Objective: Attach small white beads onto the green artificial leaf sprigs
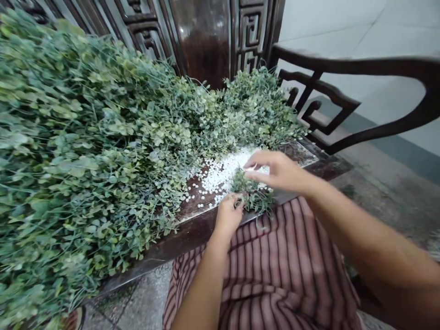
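Avoiding the artificial foliage (pixel 113 142) crowding the dark wooden surface (pixel 178 244), steady the leafy sprig (pixel 257 198) at the front edge with the left hand (pixel 229 213) pinched round it and the right hand (pixel 275 170) just above, thumb and fingers slightly parted, hold unclear, without scattering loose white discs (pixel 217 178).

One small green bunch (pixel 257 199), one big leafy heap (pixel 120 137), one wooden armrest (pixel 360 67), too many white bits (pixel 220 175) to count.

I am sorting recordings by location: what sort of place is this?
Probably a home's sitting room, doubling as workspace: carved wooden bench, pale wall, and leafy greenery heaped beside small white pieces.
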Demonstrator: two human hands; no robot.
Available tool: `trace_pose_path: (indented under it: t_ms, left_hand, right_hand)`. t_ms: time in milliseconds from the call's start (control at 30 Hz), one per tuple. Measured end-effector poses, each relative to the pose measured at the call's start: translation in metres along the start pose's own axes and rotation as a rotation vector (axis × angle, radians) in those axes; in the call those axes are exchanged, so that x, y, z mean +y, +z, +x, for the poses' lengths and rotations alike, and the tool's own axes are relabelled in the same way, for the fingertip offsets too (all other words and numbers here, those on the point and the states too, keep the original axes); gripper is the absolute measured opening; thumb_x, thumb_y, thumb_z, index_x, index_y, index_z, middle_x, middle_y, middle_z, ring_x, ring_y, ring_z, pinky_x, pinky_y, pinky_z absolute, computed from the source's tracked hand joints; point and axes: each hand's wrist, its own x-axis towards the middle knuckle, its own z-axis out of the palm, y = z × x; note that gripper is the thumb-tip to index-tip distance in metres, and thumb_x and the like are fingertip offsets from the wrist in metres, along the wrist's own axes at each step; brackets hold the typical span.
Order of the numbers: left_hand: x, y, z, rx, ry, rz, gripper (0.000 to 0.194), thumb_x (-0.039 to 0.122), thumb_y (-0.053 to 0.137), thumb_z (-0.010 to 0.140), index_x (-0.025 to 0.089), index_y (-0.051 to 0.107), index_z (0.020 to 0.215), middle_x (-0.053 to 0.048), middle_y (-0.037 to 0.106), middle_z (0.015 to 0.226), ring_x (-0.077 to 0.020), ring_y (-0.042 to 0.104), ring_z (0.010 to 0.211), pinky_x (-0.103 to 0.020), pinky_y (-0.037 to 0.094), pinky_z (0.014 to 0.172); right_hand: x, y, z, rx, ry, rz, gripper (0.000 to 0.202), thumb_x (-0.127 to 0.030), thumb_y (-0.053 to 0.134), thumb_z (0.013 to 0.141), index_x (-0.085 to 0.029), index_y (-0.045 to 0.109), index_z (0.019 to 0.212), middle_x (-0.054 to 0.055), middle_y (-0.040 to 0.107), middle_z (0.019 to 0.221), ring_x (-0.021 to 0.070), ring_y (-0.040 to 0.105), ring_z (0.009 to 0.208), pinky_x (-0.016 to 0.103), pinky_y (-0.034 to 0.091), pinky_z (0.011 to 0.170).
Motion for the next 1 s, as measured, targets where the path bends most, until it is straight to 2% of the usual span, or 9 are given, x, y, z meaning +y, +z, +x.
trace_pose_path:
  t_ms: [100, 200, 367, 467, 500, 633, 767, 900, 1000]
  left_hand:
    - [0.005, 0.001, 0.000, 0.019, -0.073, -0.097, 0.021, 0.011, 0.054, 0.070, 0.016, 0.069, 0.083, -0.003, 0.065, 0.086, -0.0079, 0.054, 0.058, -0.018, 0.047, 0.050]
    - [0.015, 0.000, -0.001, 0.023, -0.122, -0.194, 0.020, 0.010, 0.054, 0.068, 0.014, 0.069, 0.080, -0.003, 0.065, 0.086, -0.0044, 0.048, 0.049, -0.016, 0.043, 0.043]
    - [0.026, -0.001, -0.003, 0.093, -0.121, -0.259, 0.013, 0.011, 0.056, 0.065, 0.012, 0.065, 0.075, 0.001, 0.062, 0.068, -0.0021, 0.041, 0.041, -0.016, 0.040, 0.042]
    - [0.027, 0.001, -0.005, 0.123, -0.116, -0.257, 0.012, 0.013, 0.059, 0.064, 0.012, 0.064, 0.075, 0.004, 0.057, 0.059, -0.0027, 0.042, 0.040, -0.016, 0.040, 0.041]
    - [0.026, 0.001, -0.005, 0.130, -0.117, -0.252, 0.013, 0.014, 0.060, 0.063, 0.011, 0.063, 0.075, 0.005, 0.054, 0.055, -0.0031, 0.042, 0.040, -0.016, 0.040, 0.041]
    - [0.026, 0.003, -0.005, 0.145, -0.118, -0.240, 0.015, 0.018, 0.063, 0.062, 0.011, 0.062, 0.075, 0.007, 0.051, 0.050, -0.0034, 0.042, 0.040, -0.016, 0.040, 0.041]
    - [0.025, 0.004, -0.005, 0.147, -0.127, -0.248, 0.020, 0.017, 0.063, 0.061, 0.011, 0.063, 0.080, 0.005, 0.054, 0.054, -0.0029, 0.043, 0.041, -0.016, 0.040, 0.041]
    - [0.025, 0.003, -0.005, 0.146, -0.120, -0.239, 0.021, 0.017, 0.062, 0.061, 0.012, 0.066, 0.082, 0.004, 0.056, 0.056, -0.0035, 0.044, 0.042, -0.017, 0.042, 0.043]
    - [0.028, 0.003, -0.006, 0.149, -0.124, -0.242, 0.019, 0.016, 0.062, 0.061, 0.012, 0.066, 0.079, 0.004, 0.057, 0.056, -0.0037, 0.044, 0.042, -0.017, 0.042, 0.042]
  right_hand:
    - [0.009, 0.032, -0.048, 0.142, 0.086, 0.142, 0.023, -0.036, 0.056, 0.077, -0.016, 0.063, 0.085, 0.007, 0.062, 0.085, 0.0167, 0.058, 0.079, 0.033, 0.049, 0.072]
    - [0.017, 0.051, -0.076, 0.235, 0.158, 0.178, 0.031, -0.039, 0.059, 0.074, -0.018, 0.061, 0.097, 0.010, 0.059, 0.096, 0.0211, 0.056, 0.092, 0.036, 0.048, 0.078]
    - [0.019, 0.068, -0.098, 0.286, 0.173, 0.197, 0.046, -0.042, 0.054, 0.077, -0.019, 0.052, 0.117, 0.013, 0.049, 0.116, 0.0241, 0.046, 0.112, 0.043, 0.042, 0.092]
    - [0.018, 0.075, -0.103, 0.263, 0.171, 0.041, 0.060, -0.044, 0.064, 0.067, -0.017, 0.050, 0.119, 0.017, 0.042, 0.125, 0.0297, 0.035, 0.121, 0.049, 0.034, 0.099]
    - [0.018, 0.076, -0.103, 0.259, 0.178, -0.005, 0.057, -0.041, 0.066, 0.066, -0.016, 0.053, 0.115, 0.017, 0.043, 0.124, 0.0306, 0.036, 0.120, 0.050, 0.033, 0.099]
    - [0.020, 0.069, -0.099, 0.339, 0.232, -0.006, 0.010, -0.026, 0.057, 0.074, -0.017, 0.061, 0.078, 0.011, 0.059, 0.094, 0.0248, 0.048, 0.097, 0.045, 0.040, 0.089]
    - [0.026, 0.050, -0.095, 0.514, 0.310, 0.236, 0.014, -0.027, 0.056, 0.073, -0.018, 0.055, 0.062, 0.005, 0.058, 0.075, 0.0187, 0.052, 0.080, 0.037, 0.043, 0.079]
    - [0.031, 0.026, -0.098, 0.709, 0.410, 0.780, 0.018, -0.033, 0.065, 0.065, -0.018, 0.055, 0.062, -0.001, 0.056, 0.065, 0.0118, 0.052, 0.065, 0.028, 0.046, 0.066]
    - [0.034, 0.009, -0.103, 0.881, 0.445, 1.167, 0.021, -0.033, 0.070, 0.060, -0.019, 0.054, 0.063, -0.003, 0.058, 0.066, 0.0093, 0.054, 0.063, 0.024, 0.047, 0.062]
